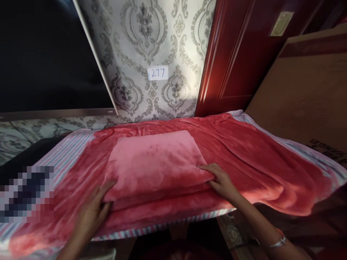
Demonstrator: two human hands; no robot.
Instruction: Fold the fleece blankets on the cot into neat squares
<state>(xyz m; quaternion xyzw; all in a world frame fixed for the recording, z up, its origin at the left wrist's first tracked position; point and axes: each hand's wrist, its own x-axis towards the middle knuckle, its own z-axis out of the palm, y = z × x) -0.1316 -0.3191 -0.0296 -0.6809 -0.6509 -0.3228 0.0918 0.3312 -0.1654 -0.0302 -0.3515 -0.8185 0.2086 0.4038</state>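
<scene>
A pink plush pillow (154, 159) lies flat on a red plush blanket (244, 155). My left hand (93, 209) is closed on its near left corner, the thumb and fingers apart around the edge. At the near right corner, my right hand (221, 180) pinches the pillow's edge, with the fingertips on top. The undersides of both corners are hidden. Beneath the red blanket is a striped cloth (70, 151), which shows along the left side, the near edge and the right end.
A large dark screen (51, 57) stands at the back left against patterned wallpaper. A paper label (158, 73) reading 277 is on the wall. At the right are a dark red door frame (227, 54) and a big cardboard box (306, 90).
</scene>
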